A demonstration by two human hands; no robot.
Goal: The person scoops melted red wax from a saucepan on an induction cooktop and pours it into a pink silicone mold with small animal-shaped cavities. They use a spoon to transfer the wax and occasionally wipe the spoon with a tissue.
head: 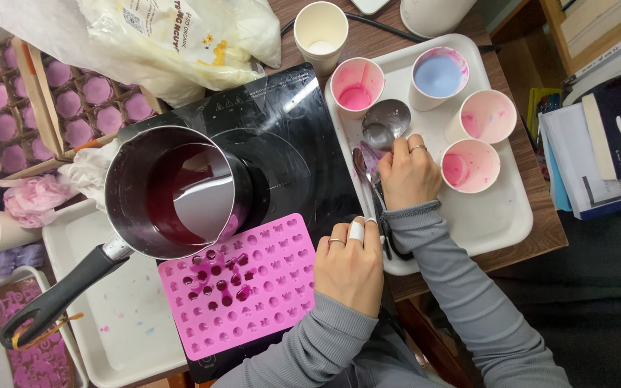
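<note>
Curled around a spoon handle [376,188], my right hand [409,172] rests on the white tray [497,215]; my left hand [350,267] lies flat, empty, touching the pink mould [242,287] edge.

A home craft corner, set up for melting and casting coloured wax or soap, is suggested. A black induction hob [282,144] is laid on a wooden table [540,215], with a steel saucepan [170,190] of dark red liquid just left of the fingers. A pink silicone mould [246,287] is seen below that pan. Paper cups [471,165] stained pink and blue are gathered on a white tray [497,215] just right of the fingers. Finished purple pieces in boxes [73,100] and stacked books [605,144] are kept at the edges.
</note>
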